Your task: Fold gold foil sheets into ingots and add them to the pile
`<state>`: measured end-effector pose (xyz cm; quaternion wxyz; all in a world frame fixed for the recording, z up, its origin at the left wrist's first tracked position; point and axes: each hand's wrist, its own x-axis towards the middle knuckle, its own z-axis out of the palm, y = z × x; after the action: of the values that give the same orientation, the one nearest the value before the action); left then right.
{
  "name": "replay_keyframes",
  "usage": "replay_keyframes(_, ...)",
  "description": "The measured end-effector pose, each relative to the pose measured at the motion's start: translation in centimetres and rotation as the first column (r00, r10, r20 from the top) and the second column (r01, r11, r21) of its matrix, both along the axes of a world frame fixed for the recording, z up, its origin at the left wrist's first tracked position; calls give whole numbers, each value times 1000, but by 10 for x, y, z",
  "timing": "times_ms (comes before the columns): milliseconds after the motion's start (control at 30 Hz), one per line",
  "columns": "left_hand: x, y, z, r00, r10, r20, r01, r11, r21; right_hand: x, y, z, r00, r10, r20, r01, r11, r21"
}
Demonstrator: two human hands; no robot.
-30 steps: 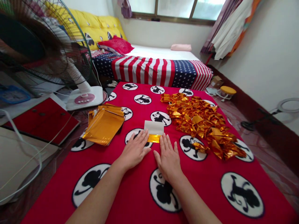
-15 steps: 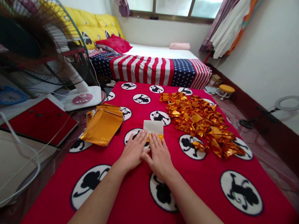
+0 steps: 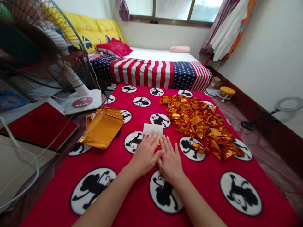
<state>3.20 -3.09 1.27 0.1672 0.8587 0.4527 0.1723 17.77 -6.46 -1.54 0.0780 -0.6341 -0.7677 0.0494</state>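
Note:
A sheet of gold foil paper lies on the red cloth in front of me, its pale back [image 3: 153, 128] showing beyond my fingers. A folded gold edge [image 3: 159, 142] peeks out between the hands. My left hand [image 3: 147, 154] lies flat over the fold, fingers stretched out and covering most of it. Beside it, my right hand [image 3: 170, 160] rests flat at the fold's right end, fingers extended. The thumbs meet or cross near each other. Both hands are open and press from above; what is under the palms is hidden.
Left on the red cloth [image 3: 132, 195] sits a stack of flat gold foil sheets [image 3: 101, 127]. A heap of folded gold foil pieces [image 3: 196, 118] spreads on the right, with one small piece [image 3: 200, 147] nearer me. An electric fan [image 3: 82, 101] stands at the left; a bed [image 3: 151, 71] lies beyond.
Both hands have shifted right along the fold. The left hand now covers the strip's middle and the right hand has slid to its right end. The camera view has moved slightly.

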Motion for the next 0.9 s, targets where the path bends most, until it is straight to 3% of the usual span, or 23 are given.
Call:
replay_keyframes(67, 11, -3, -7, 977, -203, 63, 206, 978, -43, 1, -1, -1, 1000, 22, 5, -22, 1000, 2)
replay_keyframes(133, 15, -4, -15, 975, -215, 57, 218, 974, -59, 2, -1, -2, 1000, 21, 7, -21, 1000, 4)
replay_keyframes(233, 4, -1, -24, 991, -128, -32, 126, 990, -68, 2, 0, -2, 1000, -6, 3, 6, 1000, 11)
replay_keyframes(467, -44, 10, -27, 980, 49, -193, -57, 998, -38, 1, 1, 0, 1000, -19, -24, 19, 1000, 16)
replay_keyframes(667, -56, 22, -33, 954, 280, -105, -274, 960, 65, 4, 8, 2, 972, -25, -234, 42, 997, 69)
replay_keyframes(900, -59, 26, -31, 961, 275, 40, -276, 961, 20, 12, 41, -6, 851, -4, -525, 108, 980, 168)
